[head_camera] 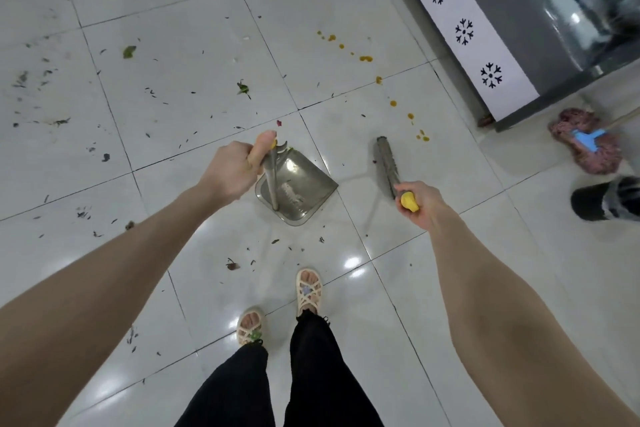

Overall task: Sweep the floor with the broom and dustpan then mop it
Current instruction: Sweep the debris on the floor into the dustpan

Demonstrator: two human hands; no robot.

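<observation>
bare forearms [114, 274], black frayed-hem trousers [311, 374], cream strappy sandals [308, 291]

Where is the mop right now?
In the head view, the pink mop lies on the tiled floor at the far right, by the grey cabinet corner, right of the broom.

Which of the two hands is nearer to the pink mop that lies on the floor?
Right. The right hand, gripping the broom, is left of the mop, not touching it. The left hand, gripping the dustpan handle, is much farther left.
</observation>
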